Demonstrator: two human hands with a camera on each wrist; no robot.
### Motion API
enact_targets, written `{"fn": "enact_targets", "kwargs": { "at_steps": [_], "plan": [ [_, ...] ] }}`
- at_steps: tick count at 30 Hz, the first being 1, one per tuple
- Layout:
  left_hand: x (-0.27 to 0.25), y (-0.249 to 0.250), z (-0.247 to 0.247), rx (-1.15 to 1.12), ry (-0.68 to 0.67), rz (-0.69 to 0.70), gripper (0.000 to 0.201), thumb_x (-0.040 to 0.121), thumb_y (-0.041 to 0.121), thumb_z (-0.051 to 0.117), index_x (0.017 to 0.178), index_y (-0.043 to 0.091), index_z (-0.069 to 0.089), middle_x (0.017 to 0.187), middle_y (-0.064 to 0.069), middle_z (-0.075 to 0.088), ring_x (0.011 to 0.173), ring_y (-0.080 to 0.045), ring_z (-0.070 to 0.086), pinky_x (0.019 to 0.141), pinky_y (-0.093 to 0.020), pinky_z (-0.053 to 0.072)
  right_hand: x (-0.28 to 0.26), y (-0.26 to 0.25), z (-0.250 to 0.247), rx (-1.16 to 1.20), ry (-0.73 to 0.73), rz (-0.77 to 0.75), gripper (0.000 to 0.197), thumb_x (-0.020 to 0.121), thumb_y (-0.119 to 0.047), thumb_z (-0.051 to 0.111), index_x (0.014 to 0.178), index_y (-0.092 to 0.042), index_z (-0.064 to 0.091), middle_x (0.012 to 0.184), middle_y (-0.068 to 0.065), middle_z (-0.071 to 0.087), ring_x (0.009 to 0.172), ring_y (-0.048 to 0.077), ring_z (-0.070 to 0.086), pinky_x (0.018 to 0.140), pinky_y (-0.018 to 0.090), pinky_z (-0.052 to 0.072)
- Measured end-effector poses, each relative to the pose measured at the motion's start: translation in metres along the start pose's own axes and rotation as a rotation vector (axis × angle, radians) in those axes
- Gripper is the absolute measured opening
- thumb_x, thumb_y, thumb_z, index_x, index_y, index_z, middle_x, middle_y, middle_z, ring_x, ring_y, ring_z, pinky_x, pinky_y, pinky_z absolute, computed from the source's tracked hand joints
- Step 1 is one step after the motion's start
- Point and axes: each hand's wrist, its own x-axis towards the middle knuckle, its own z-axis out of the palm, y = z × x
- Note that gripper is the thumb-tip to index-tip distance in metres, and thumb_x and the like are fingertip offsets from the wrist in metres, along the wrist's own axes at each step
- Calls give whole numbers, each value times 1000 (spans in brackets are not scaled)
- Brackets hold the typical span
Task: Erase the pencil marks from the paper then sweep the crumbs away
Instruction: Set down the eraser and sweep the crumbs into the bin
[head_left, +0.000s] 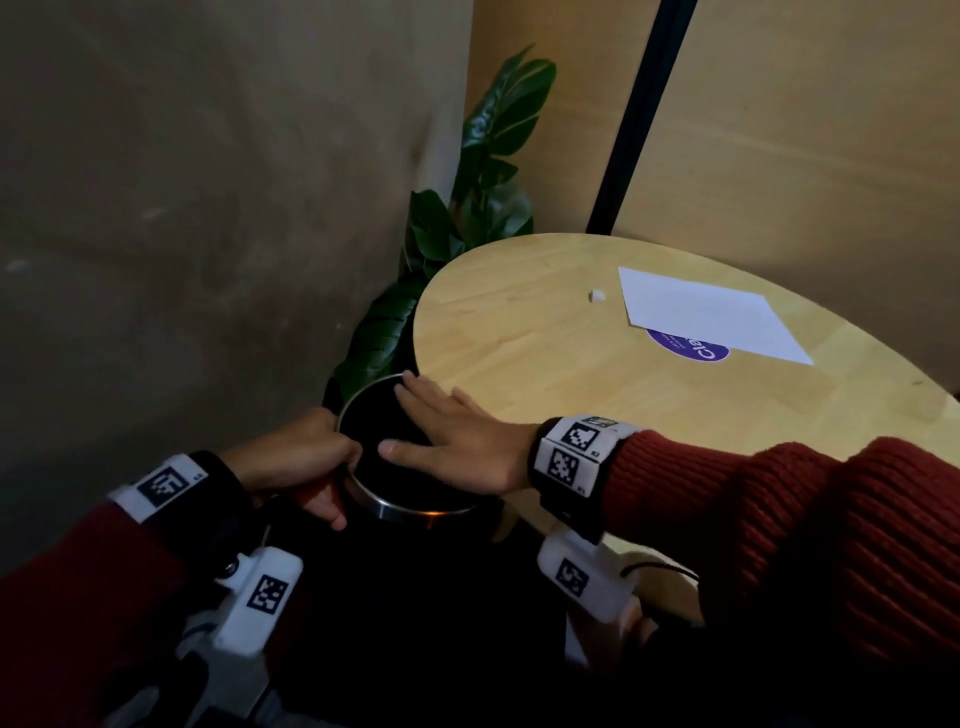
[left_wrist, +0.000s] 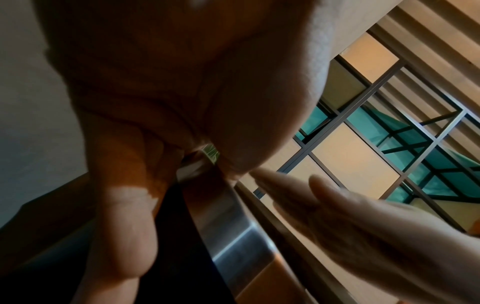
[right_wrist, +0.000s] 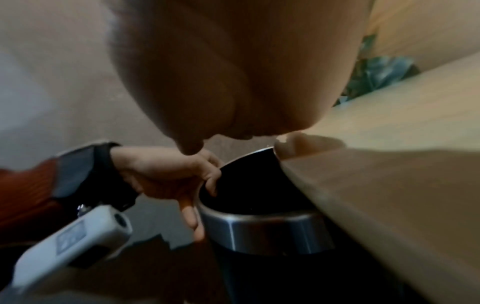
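Holding the bin (head_left: 410, 499) by its metal rim tight under the near left edge of the tabletop (head_left: 519, 332), the left hand (head_left: 298, 462) curls its fingers (right_wrist: 211, 181) over the rim, apparently so crumbs fall straight in. The right hand (head_left: 457, 447) lies flat, fingers straight and slightly spread, over the bin's mouth. The paper (head_left: 706, 312) rests near the far right edge, the eraser (head_left: 597, 295) just beside it.
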Motion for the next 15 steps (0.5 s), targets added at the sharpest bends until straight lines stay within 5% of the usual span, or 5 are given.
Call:
{"fn": "enact_targets", "kwargs": {
  "at_steps": [4, 7, 11, 15],
  "plan": [
    [3, -2, -1, 6, 12, 9, 14, 83, -3, 54, 85, -15, 61, 76, -46, 70, 74, -56, 77, 88, -62, 59, -1, 40, -22, -56, 187, 245, 88, 107, -64, 28, 166, -8, -6, 173, 9, -17, 160, 23, -13, 129, 43, -3],
    [5, -3, 0, 3, 23, 15, 15, 83, -4, 54, 83, -16, 62, 78, -45, 71, 74, -55, 77, 89, -61, 60, 0, 64, -22, -87, 85, 385, 106, 97, -81, 23, 164, -9, -14, 171, 8, -25, 159, 22, -20, 127, 49, -7],
    [7, -3, 0, 20, -3, 7, 24, 85, -2, 53, 91, -22, 64, 81, -43, 73, 76, -54, 78, 87, -61, 62, -1, 32, -7, -175, -82, 167, 99, 97, -80, 22, 164, -19, -18, 168, 0, -32, 156, 19, -28, 127, 49, -12],
    [6, 0, 1, 28, -4, 27, 29, 85, -3, 54, 103, -23, 65, 81, -42, 73, 75, -56, 77, 81, -58, 64, -3, -2, -2, -91, -133, -103, 76, 109, -60, 27, 168, -23, -3, 174, -7, -14, 157, 7, -18, 125, 36, -15]
  ]
}}
